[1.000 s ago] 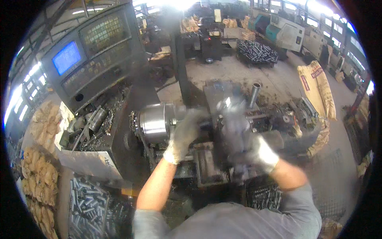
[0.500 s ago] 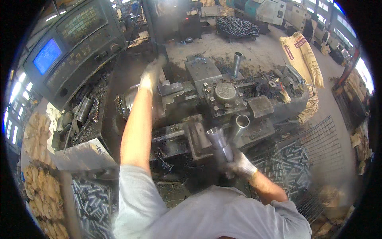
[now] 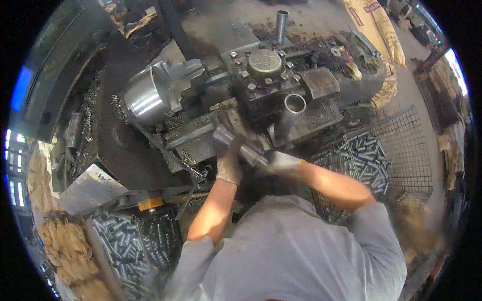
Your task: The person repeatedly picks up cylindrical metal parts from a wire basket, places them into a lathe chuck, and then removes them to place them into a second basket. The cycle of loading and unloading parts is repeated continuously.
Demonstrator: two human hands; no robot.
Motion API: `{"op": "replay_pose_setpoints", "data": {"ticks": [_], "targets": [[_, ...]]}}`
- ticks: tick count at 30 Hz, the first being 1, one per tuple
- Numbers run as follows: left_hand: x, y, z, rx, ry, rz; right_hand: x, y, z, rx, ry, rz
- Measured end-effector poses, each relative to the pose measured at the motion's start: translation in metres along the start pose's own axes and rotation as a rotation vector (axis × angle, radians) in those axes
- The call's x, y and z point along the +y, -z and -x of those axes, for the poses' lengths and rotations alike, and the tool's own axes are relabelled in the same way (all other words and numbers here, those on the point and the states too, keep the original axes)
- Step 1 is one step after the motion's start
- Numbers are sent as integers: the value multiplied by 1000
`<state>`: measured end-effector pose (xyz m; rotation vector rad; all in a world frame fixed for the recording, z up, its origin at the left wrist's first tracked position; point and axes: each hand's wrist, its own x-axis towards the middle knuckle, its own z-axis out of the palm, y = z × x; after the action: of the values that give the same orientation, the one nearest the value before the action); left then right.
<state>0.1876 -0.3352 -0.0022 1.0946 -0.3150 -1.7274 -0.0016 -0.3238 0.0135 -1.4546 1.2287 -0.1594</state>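
Both my hands wear pale gloves with dirty fingers, and they meet in front of the lathe bed. A shiny metal tube [image 3: 248, 154], wider at its far left end, slants between them. My left hand [image 3: 230, 164] is closed round the tube near the wider end. At the lower right end, my right hand [image 3: 282, 164] is closed on it, its fingertips blurred. Up and to the left is the lathe chuck [image 3: 150, 96], its jaws facing right with no tube visible in them. A round-capped tool post [image 3: 265, 65] stands beyond the hands, with an open-ended tube [image 3: 295, 104] at its near side.
Another tube [image 3: 282, 27] stands upright behind the tool post. Metal pieces fill a bin [image 3: 118, 241] at lower left and a wire basket [image 3: 404, 150] at right. A control cabinet [image 3: 45, 95] rises at left. A paper sack [image 3: 384, 35] stands at far right.
My left hand has come back from behind the chuck and taken hold of the tube in my right hand. The tube has moved left and tilted over. The view has dipped.
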Motion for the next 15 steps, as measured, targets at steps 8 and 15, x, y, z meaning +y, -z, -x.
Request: {"op": "replay_pose_setpoints", "data": {"ticks": [8,15], "targets": [[-15,58,-23,-118,-22,404,69,79,106,187,-93,283],[14,74,16,-128,197,419,212,159,283,488,-967,726]]}}
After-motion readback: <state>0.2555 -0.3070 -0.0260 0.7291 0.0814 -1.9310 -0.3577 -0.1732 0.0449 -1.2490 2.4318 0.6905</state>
